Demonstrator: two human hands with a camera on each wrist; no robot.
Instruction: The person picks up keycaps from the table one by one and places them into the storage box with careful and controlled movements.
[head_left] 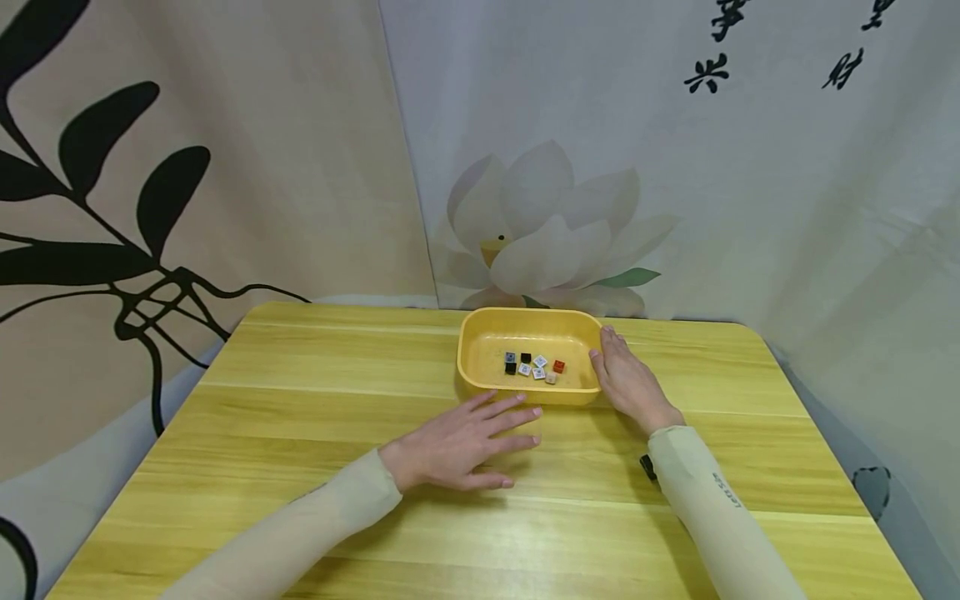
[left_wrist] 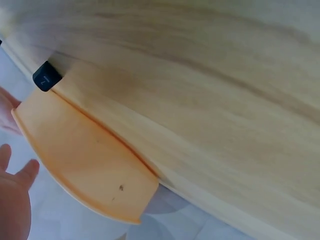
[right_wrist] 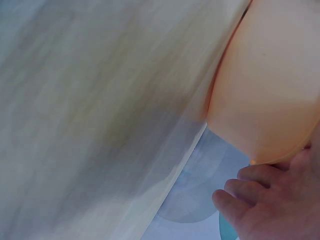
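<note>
A yellow plastic tray (head_left: pixel 472 387) stands near the far edge of the table. Small square pieces (head_left: pixel 539 361) in white, black, grey and red lie on its floor, some with markings too small to read. My right hand (head_left: pixel 628 379) rests against the tray's right wall, fingers fairly straight; in the right wrist view these fingers (right_wrist: pixel 250 182) lie by the tray's corner (right_wrist: pixel 260 120). Just in front of the tray, my left hand (head_left: pixel 468 442) is spread with nothing in it. Whether its fingertips touch the front wall, I cannot tell. The left wrist view shows the tray's outer wall (left_wrist: pixel 95 155).
The wooden table (head_left: pixel 337 358) extends to both sides and in front of the tray. A curtain (head_left: pixel 315 150) printed with leaves, a lotus and characters hangs right behind the far edge. A small black device (head_left: pixel 648 467) sits at the right wrist.
</note>
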